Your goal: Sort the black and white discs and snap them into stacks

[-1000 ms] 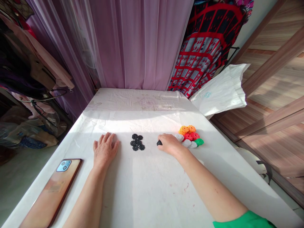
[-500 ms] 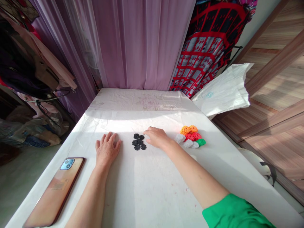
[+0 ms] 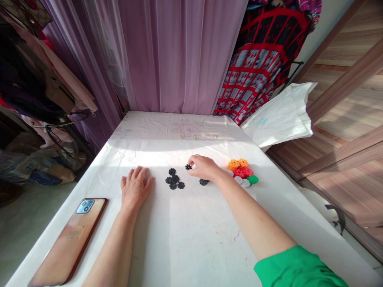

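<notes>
My right hand (image 3: 204,167) pinches a black snowflake disc (image 3: 188,167), a small round plastic piece with a notched rim, between thumb and fingertips. Below that hand, partly hidden by it, sits a small stack of black discs (image 3: 204,181). To its left lies a loose cluster of black discs (image 3: 172,180), some overlapping. My left hand (image 3: 136,184) rests palm down on the white-covered table (image 3: 185,239), fingers spread, holding nothing, to the left of that cluster.
Right of my right hand are piles of orange discs (image 3: 237,164), red discs (image 3: 243,172), white discs (image 3: 241,181) and green discs (image 3: 253,179). A phone (image 3: 70,239) lies face down at the left. A white bag (image 3: 278,115) stands beyond the table's right edge.
My right hand has lifted a black disc from the cluster and moved slightly right with it. The black stack under my right hand now shows. My left hand has stayed put.
</notes>
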Available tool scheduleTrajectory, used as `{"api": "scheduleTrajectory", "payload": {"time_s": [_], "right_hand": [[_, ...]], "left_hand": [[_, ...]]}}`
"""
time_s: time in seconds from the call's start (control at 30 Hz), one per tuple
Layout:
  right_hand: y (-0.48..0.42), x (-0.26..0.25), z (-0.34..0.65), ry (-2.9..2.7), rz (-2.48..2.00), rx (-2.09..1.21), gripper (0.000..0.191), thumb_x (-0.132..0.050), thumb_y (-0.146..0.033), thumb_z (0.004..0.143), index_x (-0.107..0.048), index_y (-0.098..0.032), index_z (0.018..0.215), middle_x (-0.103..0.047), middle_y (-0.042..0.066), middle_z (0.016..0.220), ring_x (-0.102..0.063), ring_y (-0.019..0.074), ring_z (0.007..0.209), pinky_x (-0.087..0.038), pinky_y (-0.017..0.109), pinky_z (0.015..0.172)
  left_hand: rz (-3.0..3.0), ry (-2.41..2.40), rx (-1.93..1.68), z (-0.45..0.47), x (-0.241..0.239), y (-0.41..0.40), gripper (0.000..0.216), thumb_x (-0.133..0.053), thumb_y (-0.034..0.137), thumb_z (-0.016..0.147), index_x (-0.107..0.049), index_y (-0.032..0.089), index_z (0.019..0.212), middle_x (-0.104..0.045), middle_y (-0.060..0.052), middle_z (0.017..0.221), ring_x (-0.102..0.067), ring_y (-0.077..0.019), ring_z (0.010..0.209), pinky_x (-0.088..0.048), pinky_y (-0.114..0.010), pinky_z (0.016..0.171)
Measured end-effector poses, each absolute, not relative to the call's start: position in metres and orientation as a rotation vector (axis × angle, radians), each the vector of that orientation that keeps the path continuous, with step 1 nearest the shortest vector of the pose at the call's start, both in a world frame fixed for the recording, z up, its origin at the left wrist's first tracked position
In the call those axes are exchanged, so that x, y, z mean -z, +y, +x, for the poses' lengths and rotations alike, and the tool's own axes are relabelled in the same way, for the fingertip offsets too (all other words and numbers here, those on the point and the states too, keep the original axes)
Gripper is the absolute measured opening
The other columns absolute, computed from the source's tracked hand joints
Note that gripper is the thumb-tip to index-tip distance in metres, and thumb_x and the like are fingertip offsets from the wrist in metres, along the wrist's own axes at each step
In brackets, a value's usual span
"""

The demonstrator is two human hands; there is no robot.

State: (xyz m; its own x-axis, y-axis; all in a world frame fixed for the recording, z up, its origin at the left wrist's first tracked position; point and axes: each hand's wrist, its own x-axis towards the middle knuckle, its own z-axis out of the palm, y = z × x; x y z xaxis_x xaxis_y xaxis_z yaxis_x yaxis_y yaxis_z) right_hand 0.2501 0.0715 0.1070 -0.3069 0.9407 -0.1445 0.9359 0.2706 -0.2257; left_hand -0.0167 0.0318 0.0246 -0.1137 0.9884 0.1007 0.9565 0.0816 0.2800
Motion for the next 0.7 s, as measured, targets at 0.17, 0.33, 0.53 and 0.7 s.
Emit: {"api": "scheduleTrajectory", "payload": {"time_s": [0.17, 0.33, 0.53, 0.7], "right_hand": [[0.047, -0.114, 0.298, -2.392, -1.984, -0.411, 0.024, -0.066, -0.027, 0.083, -0.067, -0.024, 0.107, -0.070, 0.003, 0.115, -0.064, 0.0194, 0.102, -0.041, 0.026, 0.080], [0.029, -0.110, 0.304, -2.383, -2.082, -0.455, 0.023, -0.064, -0.026, 0.084, -0.067, -0.024, 0.107, -0.070, 0.003, 0.117, -0.064, 0.0191, 0.102, -0.040, 0.026, 0.078], [0.027, -0.111, 0.297, -2.337, -2.121, -0.516, 0.026, -0.064, -0.025, 0.085, -0.066, -0.024, 0.111, -0.070, 0.003, 0.121, -0.065, 0.0196, 0.107, -0.041, 0.026, 0.081], [0.021, -0.111, 0.301, -2.306, -2.130, -0.482, 0.031, -0.063, -0.024, 0.088, -0.066, -0.024, 0.119, -0.071, 0.004, 0.123, -0.065, 0.0201, 0.108, -0.041, 0.026, 0.082]], "left_hand": [[2.001, 2.226, -0.406, -0.017, -0.025, 0.032, 0.054, -0.039, 0.045, 0.100, -0.056, 0.021, 0.145, -0.047, -0.012, 0.160, -0.037, -0.0346, 0.150, -0.026, -0.060, 0.122], [2.021, 2.214, -0.378, -0.018, -0.027, 0.032, 0.054, -0.037, 0.046, 0.101, -0.056, 0.021, 0.145, -0.046, -0.013, 0.161, -0.036, -0.0342, 0.151, -0.025, -0.060, 0.122], [2.023, 2.224, -0.337, -0.019, -0.025, 0.033, 0.056, -0.034, 0.047, 0.101, -0.054, 0.020, 0.147, -0.044, -0.012, 0.162, -0.033, -0.0335, 0.152, -0.024, -0.058, 0.123], [2.036, 2.219, -0.389, -0.020, -0.022, 0.033, 0.055, -0.036, 0.046, 0.101, -0.055, 0.022, 0.146, -0.046, -0.013, 0.160, -0.036, -0.0339, 0.150, -0.025, -0.059, 0.122]]}}
